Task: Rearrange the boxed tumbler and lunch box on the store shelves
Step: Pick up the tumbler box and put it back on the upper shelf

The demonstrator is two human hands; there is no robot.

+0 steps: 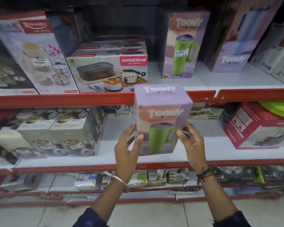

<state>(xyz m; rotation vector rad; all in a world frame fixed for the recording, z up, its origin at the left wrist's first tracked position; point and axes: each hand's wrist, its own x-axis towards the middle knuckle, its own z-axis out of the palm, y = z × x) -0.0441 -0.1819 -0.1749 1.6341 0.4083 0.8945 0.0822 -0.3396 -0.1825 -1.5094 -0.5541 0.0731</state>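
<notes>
Hands grip one lilac tumbler box (162, 118) between them, in front of the middle shelf (220, 154), box upright and tilted slightly back, its top overlapping the red edge strip of the upper shelf (236, 79). Left hand (127, 147) clasps the box's left side, thumb on the front face, fingers wrapped round the side. Right hand (191, 145) clasps the right side, thumb tip on the front by the printed green mug handle. Whether the box bottom touches the middle shelf cannot be told.

Metal bangle (121, 181) on left wrist, dark thread band (204, 174) on right wrist.

Upper shelf: Varmora lunch box carton (107, 73) sits left of centre, just beside a Rishabh tiffin carton (33, 58) on its left. A second lilac tumbler box (181, 45) with a price sticker stands upright to the right of the lunch box, a gap between them. Red carton (256, 126) lies on the middle shelf, far right.
</notes>
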